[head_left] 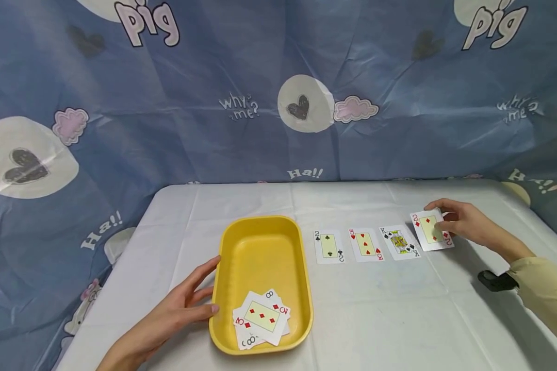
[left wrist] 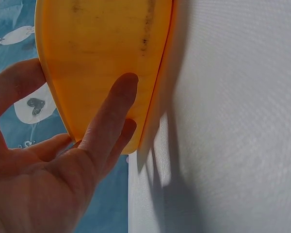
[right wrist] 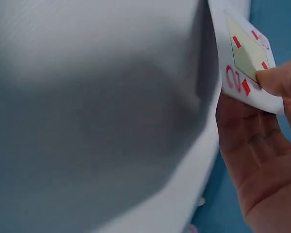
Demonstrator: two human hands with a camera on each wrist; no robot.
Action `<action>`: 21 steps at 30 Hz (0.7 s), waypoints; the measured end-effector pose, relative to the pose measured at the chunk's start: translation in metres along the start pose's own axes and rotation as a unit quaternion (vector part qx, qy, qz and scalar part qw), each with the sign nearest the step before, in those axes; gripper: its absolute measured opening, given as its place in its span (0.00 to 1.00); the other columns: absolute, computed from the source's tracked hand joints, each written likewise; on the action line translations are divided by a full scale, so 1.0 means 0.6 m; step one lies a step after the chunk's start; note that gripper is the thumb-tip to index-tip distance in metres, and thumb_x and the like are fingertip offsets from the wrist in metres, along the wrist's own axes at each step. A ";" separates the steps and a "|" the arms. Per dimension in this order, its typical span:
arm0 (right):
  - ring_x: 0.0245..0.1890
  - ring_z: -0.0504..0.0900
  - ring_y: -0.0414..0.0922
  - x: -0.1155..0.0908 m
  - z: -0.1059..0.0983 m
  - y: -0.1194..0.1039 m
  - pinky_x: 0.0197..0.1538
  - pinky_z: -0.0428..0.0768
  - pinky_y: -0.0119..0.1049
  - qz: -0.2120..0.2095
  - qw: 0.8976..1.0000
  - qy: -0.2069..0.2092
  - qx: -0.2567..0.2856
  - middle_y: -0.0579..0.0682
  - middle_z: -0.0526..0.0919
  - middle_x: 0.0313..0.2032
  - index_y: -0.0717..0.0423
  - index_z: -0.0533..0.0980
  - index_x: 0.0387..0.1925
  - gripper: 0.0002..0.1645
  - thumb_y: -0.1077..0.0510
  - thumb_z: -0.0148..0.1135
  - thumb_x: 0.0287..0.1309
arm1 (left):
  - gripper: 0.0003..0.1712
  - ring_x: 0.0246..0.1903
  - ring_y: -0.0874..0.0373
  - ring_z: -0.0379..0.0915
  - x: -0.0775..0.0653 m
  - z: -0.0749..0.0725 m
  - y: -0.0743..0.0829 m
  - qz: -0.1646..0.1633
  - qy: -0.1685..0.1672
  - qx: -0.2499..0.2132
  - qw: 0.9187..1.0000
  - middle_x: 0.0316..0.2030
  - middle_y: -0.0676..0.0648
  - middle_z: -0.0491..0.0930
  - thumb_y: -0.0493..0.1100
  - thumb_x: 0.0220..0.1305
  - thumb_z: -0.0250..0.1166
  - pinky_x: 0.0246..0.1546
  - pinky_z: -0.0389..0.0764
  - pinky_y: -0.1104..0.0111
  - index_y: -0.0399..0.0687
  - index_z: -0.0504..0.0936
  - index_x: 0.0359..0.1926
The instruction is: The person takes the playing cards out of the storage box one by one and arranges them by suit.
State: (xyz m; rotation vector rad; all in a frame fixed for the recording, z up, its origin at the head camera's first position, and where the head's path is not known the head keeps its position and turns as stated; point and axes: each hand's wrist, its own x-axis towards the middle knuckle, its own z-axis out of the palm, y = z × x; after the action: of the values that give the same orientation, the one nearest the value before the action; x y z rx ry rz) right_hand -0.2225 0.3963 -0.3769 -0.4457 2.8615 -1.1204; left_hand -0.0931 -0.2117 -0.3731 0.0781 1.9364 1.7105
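Note:
My right hand (head_left: 469, 224) pinches a two of diamonds playing card (head_left: 426, 232) at the right end of a row of cards. In the right wrist view the thumb lies on the face of this card (right wrist: 242, 58), with the fingers behind it. To its left lie a king of spades (head_left: 399, 243), a three of hearts (head_left: 366, 245) and a two of clubs (head_left: 329, 247), all face up. My left hand (head_left: 176, 309) touches the left side of a yellow tray (head_left: 252, 257) with extended fingers. Inside, a three of diamonds (head_left: 265, 318) tops a loose pile, partly covering black eights.
A white cloth covers the table (head_left: 376, 319), with fold lines across it. Behind it hangs a blue printed curtain (head_left: 241, 149), which also drops along the left side. A black band (head_left: 496, 281) is on the right wrist, by the pale sleeve (head_left: 545, 288).

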 end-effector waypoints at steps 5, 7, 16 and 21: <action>0.32 0.74 0.39 -0.002 0.006 0.020 0.32 0.72 0.32 0.028 0.998 -0.017 -0.056 0.58 0.77 0.40 0.66 0.73 0.54 0.27 0.69 0.70 0.52 | 0.46 0.70 0.43 0.55 -0.001 0.001 0.001 -0.004 0.001 0.002 1.000 0.77 0.50 0.39 0.44 0.67 0.66 0.55 0.76 0.56 0.68 0.49 0.77; 0.32 0.70 0.40 -0.003 0.007 0.023 0.32 0.69 0.34 0.038 0.996 -0.030 -0.076 0.54 0.75 0.37 0.65 0.73 0.54 0.27 0.66 0.71 0.52 | 0.46 0.70 0.42 0.55 -0.001 0.000 0.000 -0.001 -0.002 0.002 1.000 0.77 0.49 0.39 0.44 0.67 0.65 0.55 0.76 0.55 0.67 0.49 0.77; 0.48 0.74 0.57 -0.010 0.002 0.009 0.40 0.76 0.41 -0.007 0.993 -0.001 -0.118 0.64 0.72 0.56 0.62 0.75 0.60 0.29 0.61 0.70 0.57 | 0.46 0.70 0.42 0.55 -0.001 -0.002 -0.003 0.003 -0.002 -0.001 1.000 0.77 0.50 0.39 0.43 0.67 0.65 0.54 0.77 0.56 0.69 0.49 0.77; 0.46 0.75 0.43 -0.006 0.016 -0.031 0.39 0.75 0.25 -0.071 0.992 0.067 -0.078 0.54 0.77 0.54 0.54 0.78 0.57 0.23 0.65 0.68 0.59 | 0.46 0.69 0.42 0.56 -0.002 0.000 -0.002 0.000 0.000 0.002 1.000 0.76 0.49 0.41 0.43 0.67 0.65 0.54 0.76 0.56 0.69 0.49 0.77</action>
State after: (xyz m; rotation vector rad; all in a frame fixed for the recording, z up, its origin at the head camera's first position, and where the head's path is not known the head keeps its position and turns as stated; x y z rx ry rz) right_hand -0.2128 0.3780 -0.3717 -0.6137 3.0934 -0.9847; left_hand -0.0918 -0.2123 -0.3739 0.0780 1.9392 1.7073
